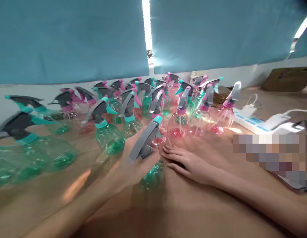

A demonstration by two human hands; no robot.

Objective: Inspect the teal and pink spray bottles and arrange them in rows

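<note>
My left hand [135,158] is wrapped round a green spray bottle [153,175] with a grey trigger head and teal collar, gripping it just below the head. The bottle stands on the brown table [193,211] in the middle of the view. Beside it lies my right hand [185,162], flat on the table with fingers stretched out, its fingertips close to the bottle and holding nothing. The picture is blurred by motion.
Several green and pink spray bottles [178,122] crowd the table behind and to the left. A white power strip [252,122] with plugs and cables lies at the right. Blue curtains [69,36] hang at the back. A cardboard box [287,79] sits far right.
</note>
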